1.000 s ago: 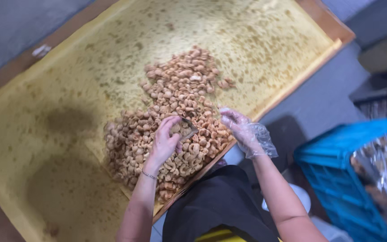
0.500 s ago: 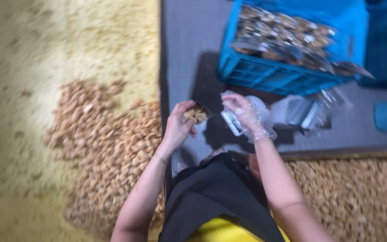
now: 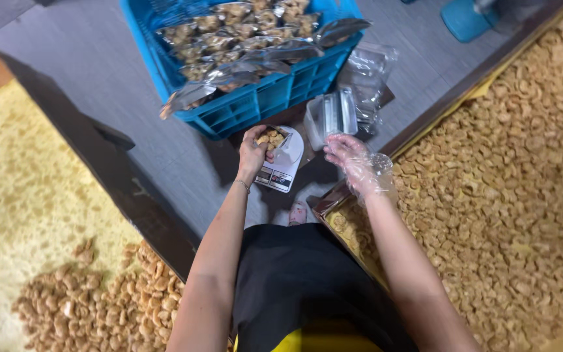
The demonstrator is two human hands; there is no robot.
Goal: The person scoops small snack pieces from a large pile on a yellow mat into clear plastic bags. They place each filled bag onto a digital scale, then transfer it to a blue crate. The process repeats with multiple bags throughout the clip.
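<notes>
While the blue crate [image 3: 242, 98] at upper centre brims with filled foil bags, my left hand [image 3: 253, 153] pinches a small pouch of nuts [image 3: 272, 138] over the white scale [image 3: 281, 166] just below. My gloved right hand [image 3: 354, 163], fingers spread, hovers beside it, above the tray edge [image 3: 333, 199].

A small food-packing workshop, worked at floor level; two broad wooden-framed drying trays, one on the left [image 3: 8, 195] lined with yellow cloth and one on the right [image 3: 425, 124], carry loose heaps of pale nuts [image 3: 509, 169]; between them on the grey tiled floor [image 3: 99, 58] stands a blue plastic crate [image 3: 255, 98] stacked with filled silvery pouches [image 3: 242, 45]; a white digital scale [image 3: 281, 166] sits just in front of the crate, with a pile of empty clear bags [image 3: 353, 91] beside it; the bulk produce, weighing gear and packaging show hand portioning for sale rather than a home kitchen.
</notes>
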